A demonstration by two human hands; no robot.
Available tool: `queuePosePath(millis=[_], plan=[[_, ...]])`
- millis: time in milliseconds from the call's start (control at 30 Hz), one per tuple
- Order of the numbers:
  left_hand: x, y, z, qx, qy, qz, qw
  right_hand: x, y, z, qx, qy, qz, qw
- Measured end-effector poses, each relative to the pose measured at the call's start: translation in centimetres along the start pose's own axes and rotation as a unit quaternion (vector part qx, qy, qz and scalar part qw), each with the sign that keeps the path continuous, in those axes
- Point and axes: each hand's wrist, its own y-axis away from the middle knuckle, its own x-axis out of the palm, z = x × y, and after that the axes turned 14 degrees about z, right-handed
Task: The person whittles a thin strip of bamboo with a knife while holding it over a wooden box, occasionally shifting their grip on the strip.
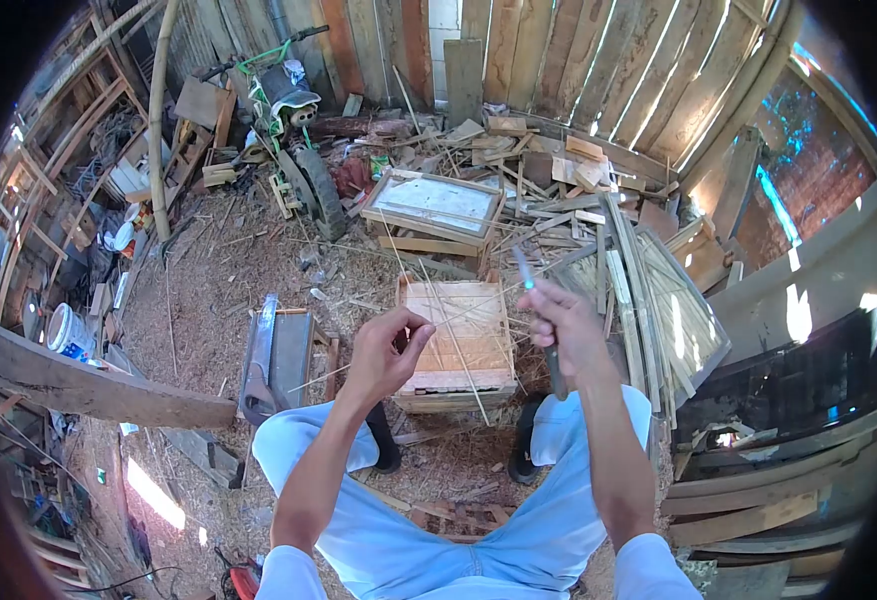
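Observation:
My left hand (390, 350) is closed, thumb and forefinger pinched together above the left edge of a wooden box. A thin wooden strip (320, 379) sticks out to the left from behind it and appears to be gripped; its other end is hard to follow. My right hand (570, 325) is wrapped round a knife (524, 268), blade pointing up and away, dark handle showing below the fist. Between my feet stands the wooden box (458, 379), with several long thin sticks (455, 345) lying across its top. The hands are apart, on either side of the box.
A handsaw (260, 350) rests on a low block (288, 350) at left. Beyond the box lie a framed panel (438, 205) and heaped wood scraps (548, 165). A small motorbike (293, 130) stands at the back left. Slatted panels (658, 310) lean at right.

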Motion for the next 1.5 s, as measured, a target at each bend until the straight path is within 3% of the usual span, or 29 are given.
queuePosePath(millis=[67,267,400,467,600,700,867,933,967,1067,1133,1200,1367,1500], plan=[[0.2,-0.2,-0.1,0.008,0.001,0.001,1.000,1.5,0.1,-0.9,0.067,0.057,0.024,0.996],[-0.3,0.1,-0.2,-0.014,-0.004,0.003,1.000,-1.3,-0.5,0.7,0.005,0.022,-0.011,1.000],[0.3,-0.3,0.0,0.008,-0.002,0.000,1.000,2.0,0.3,-0.2,0.028,0.055,-0.025,0.998],[0.6,-0.5,-0.4,0.009,-0.008,0.006,1.000,3.5,0.3,-2.5,0.076,0.148,0.027,0.986],[0.9,-0.6,-0.3,0.021,-0.010,0.003,1.000,3.9,-0.2,-4.5,0.076,0.084,0.110,0.987],[0.2,-0.4,-0.3,-0.020,-0.015,0.009,1.000,3.1,-0.1,-1.0,0.054,0.094,-0.022,0.994],[0.4,-0.3,0.3,0.022,-0.028,-0.012,0.999,0.4,0.0,0.3,0.003,0.039,-0.013,0.999],[0.5,-0.4,0.1,0.032,-0.032,-0.021,0.999,3.0,0.5,-0.8,0.054,0.094,-0.018,0.994],[0.6,-0.4,-0.1,0.031,-0.035,-0.026,0.999,2.5,0.1,-2.3,0.086,0.097,0.029,0.991],[0.5,-0.3,-0.2,0.031,-0.042,-0.026,0.998,1.8,-0.4,-2.9,0.075,0.073,0.062,0.993],[0.2,-0.2,0.0,0.032,-0.045,-0.028,0.998,0.8,-0.5,-1.1,0.083,0.050,0.027,0.995],[-0.1,-0.1,0.2,0.031,-0.041,-0.016,0.999,-0.3,-0.5,0.3,0.029,-0.004,-0.011,1.000],[0.1,-0.3,0.1,0.026,-0.037,-0.010,0.999,1.6,0.2,-0.7,0.081,0.049,0.002,0.996],[-0.1,-0.3,0.4,0.035,-0.030,-0.017,0.999,0.4,-0.5,-0.2,0.060,0.033,-0.027,0.997]])
